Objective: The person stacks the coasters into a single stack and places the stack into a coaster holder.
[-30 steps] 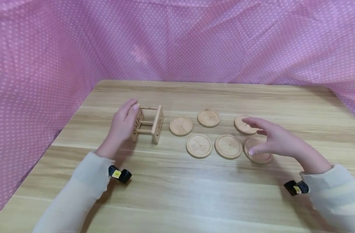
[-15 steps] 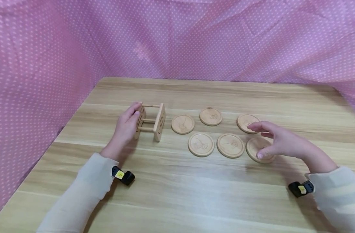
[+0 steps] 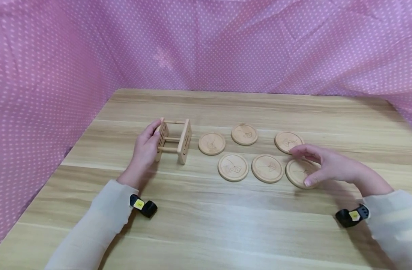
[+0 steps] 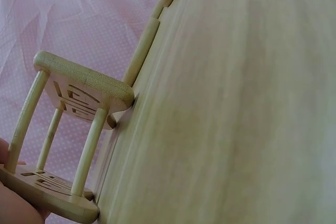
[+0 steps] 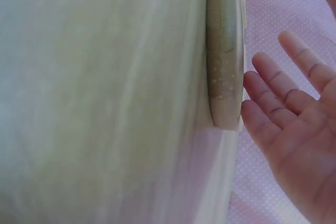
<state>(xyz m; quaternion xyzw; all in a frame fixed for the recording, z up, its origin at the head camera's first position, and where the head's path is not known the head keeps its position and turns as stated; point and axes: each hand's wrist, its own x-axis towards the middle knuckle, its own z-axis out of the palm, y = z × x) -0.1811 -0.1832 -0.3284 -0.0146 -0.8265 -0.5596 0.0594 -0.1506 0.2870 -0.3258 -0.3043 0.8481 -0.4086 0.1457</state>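
Note:
My left hand (image 3: 146, 147) grips the near-left side panel of a small wooden coaster rack (image 3: 184, 141), two slotted panels joined by round dowels. In the left wrist view the rack (image 4: 84, 80) stands on the table, with finger and thumb on either side of its lower panel. Over at the right, my right hand (image 3: 337, 168) hovers with spread fingers above a round wooden coaster (image 3: 295, 172), partly covering it. Its fingertips come close to another coaster (image 3: 287, 141) behind. The right wrist view shows straight fingers beside a coaster's edge (image 5: 223, 56), with nothing held.
Between rack and right hand lie several more coasters with leaf engravings: one beside the rack (image 3: 211, 143), one at the back (image 3: 244, 134), two in front, a left one (image 3: 233, 167) and a middle one (image 3: 267, 168). Pink dotted cloth (image 3: 206, 45) surrounds the wooden table (image 3: 206, 225).
My left hand's fingers have come round the rack's panel and hold it. The right hand has shifted slightly right, uncovering more of the front-right coaster. The coasters keep their arrangement.

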